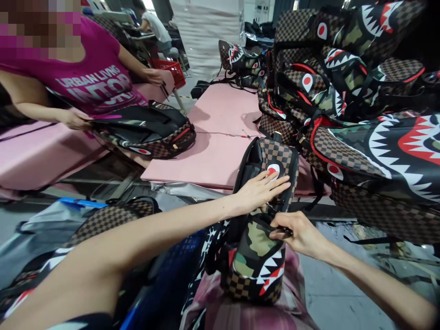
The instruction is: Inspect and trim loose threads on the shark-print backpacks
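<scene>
A backpack with brown check, green camouflage and a printed shark mouth leans on its side from my lap up onto the pink table's edge. My left hand lies flat across its upper part, fingers spread, partly over the red-and-white eye. Just below and to the right, my right hand is closed on a small dark tool against the bag's side. Most of that tool is hidden in the fingers, so its exact kind does not show.
The pink table runs ahead. Similar backpacks are piled high at the right. Across the table's left side, a co-worker in a magenta shirt handles another backpack. More bags lie by a blue crate at lower left.
</scene>
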`<state>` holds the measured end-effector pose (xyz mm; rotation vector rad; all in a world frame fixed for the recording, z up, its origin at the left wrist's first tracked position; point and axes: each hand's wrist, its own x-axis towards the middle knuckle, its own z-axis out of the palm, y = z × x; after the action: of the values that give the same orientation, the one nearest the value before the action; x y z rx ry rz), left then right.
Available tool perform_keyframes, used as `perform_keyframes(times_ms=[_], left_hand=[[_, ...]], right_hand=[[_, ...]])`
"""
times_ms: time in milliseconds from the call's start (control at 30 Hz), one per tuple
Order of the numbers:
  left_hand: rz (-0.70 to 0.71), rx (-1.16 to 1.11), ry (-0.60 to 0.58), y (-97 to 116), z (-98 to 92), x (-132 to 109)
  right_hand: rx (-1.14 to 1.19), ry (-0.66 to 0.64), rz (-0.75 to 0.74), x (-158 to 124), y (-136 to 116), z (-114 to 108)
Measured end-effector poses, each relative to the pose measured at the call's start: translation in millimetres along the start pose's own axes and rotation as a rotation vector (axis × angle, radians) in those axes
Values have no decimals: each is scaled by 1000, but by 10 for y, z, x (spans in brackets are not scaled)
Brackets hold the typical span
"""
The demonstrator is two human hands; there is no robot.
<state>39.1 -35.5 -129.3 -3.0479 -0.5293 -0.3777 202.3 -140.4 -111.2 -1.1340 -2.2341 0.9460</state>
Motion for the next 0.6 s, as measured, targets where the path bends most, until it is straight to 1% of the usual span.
perform_keyframes(times_ms=[67,133,233,300,400,500,533,600], left_hand=[[-10,-104,60,33,-149,-135],[-76,-191,97,143,-274,-325],[-186,-187,63,405,-340,-615],[-250,-173,32,570,-331,-739],[-369,-207,45,728,-312,-796],[-433,-169,115,820,-257,-799],[-440,-138,149,851,-214,-812],[-409,-75,263,919,-93,-869]], right_hand=[[-38,5,-19,-60,6,-14],[-82,2,-27,-105,-2,-19],[-166,-27,-36,-134,-50,-14],[-248,-63,-32,-151,-98,-6],[-385,-70,-16,-201,-152,30],[-553,26,-68,-265,-138,132],[-622,74,-116,-284,-117,184],[-745,173,-253,-319,-61,307]])
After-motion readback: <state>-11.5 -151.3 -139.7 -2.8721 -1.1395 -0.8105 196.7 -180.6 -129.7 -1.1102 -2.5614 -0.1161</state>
